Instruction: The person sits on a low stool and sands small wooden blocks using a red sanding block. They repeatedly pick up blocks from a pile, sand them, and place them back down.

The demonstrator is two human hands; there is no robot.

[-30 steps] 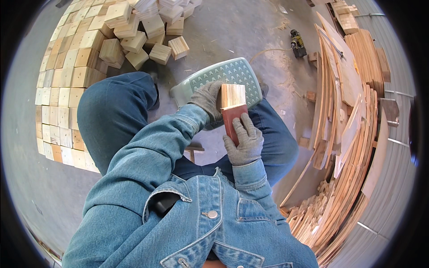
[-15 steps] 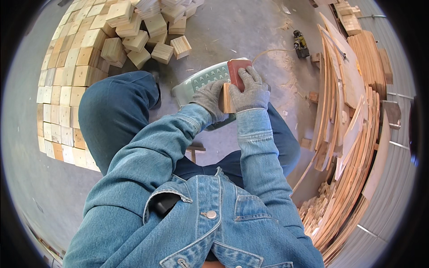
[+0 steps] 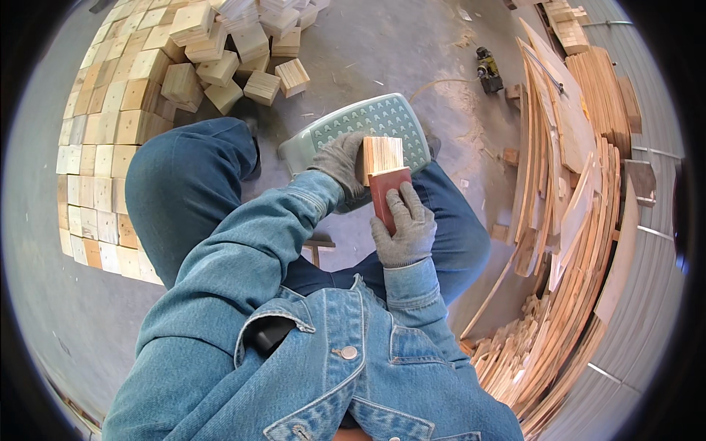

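A square plywood block with layered, striped grain is gripped by my left hand, whose gloved fingers wrap its left side. My right hand, in a grey glove too, is closed on a reddish-brown sanding block. The sanding block's far end meets the near edge of the plywood block. Both are above a pale green plastic step stool with a raised pattern on its top, standing between my knees. My left fingertips are partly hidden behind the block.
Many stacked wooden blocks stand at left, with loose blocks heaped beside them. At right lean long wooden strips and boards. A yellow-and-black power drill sits on the floor at the far right, near sawdust.
My right hand has drawn the sanding block back toward me from beyond the plywood block, uncovering the block's striped face and the stool top. The left hand keeps its hold.
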